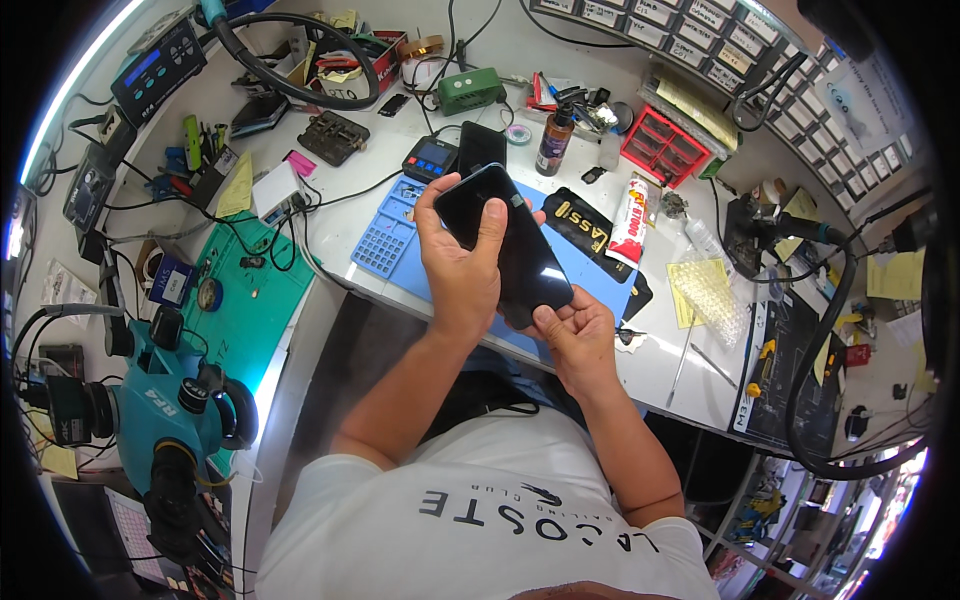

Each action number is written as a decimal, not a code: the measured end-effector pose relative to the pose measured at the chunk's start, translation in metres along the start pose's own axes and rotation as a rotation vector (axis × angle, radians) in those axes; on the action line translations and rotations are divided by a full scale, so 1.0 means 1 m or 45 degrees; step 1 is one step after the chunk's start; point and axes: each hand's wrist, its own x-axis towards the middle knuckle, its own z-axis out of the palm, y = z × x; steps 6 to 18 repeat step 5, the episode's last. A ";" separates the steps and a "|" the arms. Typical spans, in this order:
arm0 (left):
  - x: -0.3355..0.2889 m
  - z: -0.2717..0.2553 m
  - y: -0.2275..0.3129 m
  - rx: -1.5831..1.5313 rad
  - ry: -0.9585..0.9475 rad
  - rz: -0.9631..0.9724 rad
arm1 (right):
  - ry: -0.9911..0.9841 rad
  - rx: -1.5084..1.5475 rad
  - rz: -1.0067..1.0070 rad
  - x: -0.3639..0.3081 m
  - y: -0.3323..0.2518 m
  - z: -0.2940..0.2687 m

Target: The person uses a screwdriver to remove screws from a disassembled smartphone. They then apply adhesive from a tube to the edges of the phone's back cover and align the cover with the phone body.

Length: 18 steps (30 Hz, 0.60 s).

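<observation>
Above the blue repair mat (408,212) I hold a black glossy smartphone (535,262), tilted, its dark face up with a light reflection near the lower end. My left hand (462,258) is wrapped round its upper left part, thumb lying over the face and fingertips showing past the far edge. My right hand (580,340) pinches the near lower corner between thumb and fingers. Behind the held phone, a second dark phone (482,146) lies at the mat's far edge. Whether the held phone's screen is seated or loose cannot be made out.
A small black device with a lit screen (432,158), a brown bottle (555,140), a white-and-red glue tube (633,220) and a red drawer box (664,145) stand around the mat. Tweezers (714,366) lie at right. A teal microscope (170,390) rises at left beside a green mat (245,290).
</observation>
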 end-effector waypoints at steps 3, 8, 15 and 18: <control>-0.001 0.001 0.001 0.006 -0.002 0.017 | 0.024 0.043 -0.004 -0.001 -0.001 0.005; -0.001 0.001 0.001 -0.004 -0.007 0.016 | 0.050 0.064 -0.004 -0.001 0.001 0.005; -0.001 0.001 0.001 -0.004 -0.007 0.016 | 0.050 0.064 -0.004 -0.001 0.001 0.005; -0.001 0.001 0.001 -0.004 -0.007 0.016 | 0.050 0.064 -0.004 -0.001 0.001 0.005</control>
